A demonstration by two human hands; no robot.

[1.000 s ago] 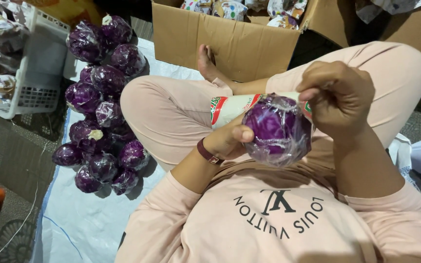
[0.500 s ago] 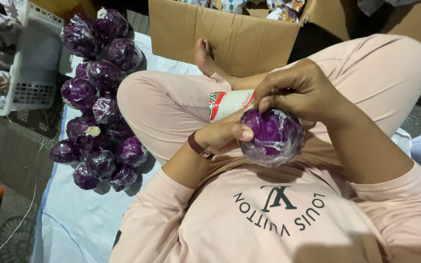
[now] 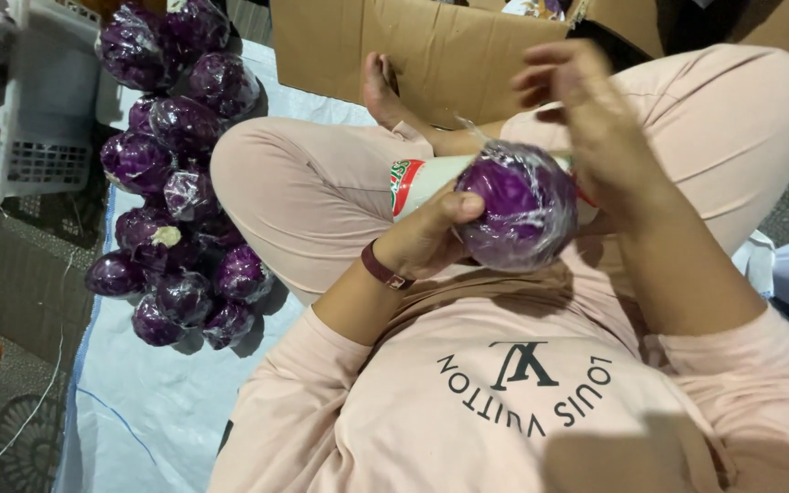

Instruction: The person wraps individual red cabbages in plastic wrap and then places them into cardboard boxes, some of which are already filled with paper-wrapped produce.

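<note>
Red cabbage point(image 3: 515, 215), film-wrapped, sits over my lap in front of my chest; it looks dense, firm and heavy, its film slick, so I judge cupping underneath safer than pinching the wrap. My left hand point(image 3: 431, 239) curls around its left side, thumb on top; my right hand point(image 3: 586, 119), half open, pulls film above it. Roll of wrap point(image 3: 431, 178) lies behind, wrapped cabbage pile point(image 3: 171, 183) far left.

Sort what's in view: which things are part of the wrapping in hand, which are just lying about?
In hand:
- left hand gripping the purple cabbage in clear film
- right hand raised above it
- film roll on the lap

Lying about:
- pile of wrapped cabbages
- cardboard box
- white basket
- white sheet
</note>
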